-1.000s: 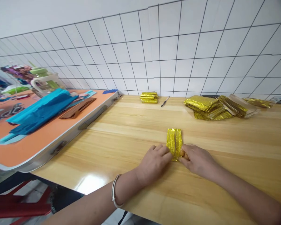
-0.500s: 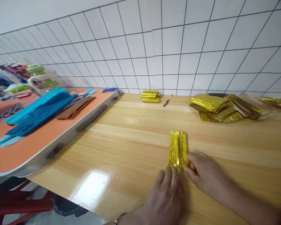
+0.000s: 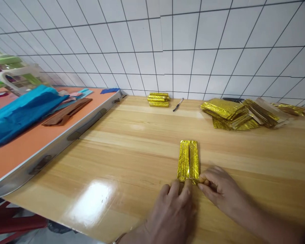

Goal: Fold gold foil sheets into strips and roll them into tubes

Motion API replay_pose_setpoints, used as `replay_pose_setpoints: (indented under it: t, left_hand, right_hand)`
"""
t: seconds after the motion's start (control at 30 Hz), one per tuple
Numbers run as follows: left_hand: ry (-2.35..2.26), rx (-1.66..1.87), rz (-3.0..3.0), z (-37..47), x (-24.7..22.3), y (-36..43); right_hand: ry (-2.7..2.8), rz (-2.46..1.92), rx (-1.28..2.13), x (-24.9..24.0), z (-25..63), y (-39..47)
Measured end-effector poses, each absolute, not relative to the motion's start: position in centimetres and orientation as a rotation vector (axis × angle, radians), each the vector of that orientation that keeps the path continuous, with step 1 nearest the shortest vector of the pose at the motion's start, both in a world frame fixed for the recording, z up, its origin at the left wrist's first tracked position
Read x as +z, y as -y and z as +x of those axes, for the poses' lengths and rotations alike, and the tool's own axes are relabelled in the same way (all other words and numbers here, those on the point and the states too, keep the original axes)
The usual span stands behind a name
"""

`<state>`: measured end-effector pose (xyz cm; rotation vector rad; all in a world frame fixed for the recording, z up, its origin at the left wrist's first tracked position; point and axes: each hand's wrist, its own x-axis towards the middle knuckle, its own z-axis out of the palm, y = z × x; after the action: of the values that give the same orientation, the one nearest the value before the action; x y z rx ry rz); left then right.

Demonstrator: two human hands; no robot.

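Note:
A folded strip of shiny gold paper [image 3: 188, 159] lies on the wooden table [image 3: 132, 149], its long side pointing away from me and a narrow gap running down its middle. My left hand [image 3: 171, 206] is over the near edge of the paper, fingertips bent down onto it. At the near right corner, my right hand [image 3: 218, 188] pinches the paper between thumb and curled index finger. The left thumb is hidden beneath the hand.
Small gold rolls [image 3: 158, 99] and a pen [image 3: 178, 105] lie by the tiled wall. A pile of gold sheets [image 3: 228, 113] is at the back right. An orange table [image 3: 73, 135] on the left bears blue cloth [image 3: 27, 110], brown cloth [image 3: 67, 112] and a green-lidded jug [image 3: 22, 76].
The view has shifted, moving the scene left and slightly up. My left index and middle fingers have spread apart at the paper's near edge. My right hand keeps its pinch at the corner.

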<state>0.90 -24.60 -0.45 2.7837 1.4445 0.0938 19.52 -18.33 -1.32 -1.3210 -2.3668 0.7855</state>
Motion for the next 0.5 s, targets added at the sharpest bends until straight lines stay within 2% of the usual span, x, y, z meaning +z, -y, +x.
replay_pose_setpoints:
  t: [0.5]
  left_hand:
    - [-1.466,-0.011,2.704,1.08,0.3,24.12]
  right_hand:
    - [2.453,-1.376,0.749,-0.47,19.31,17.8]
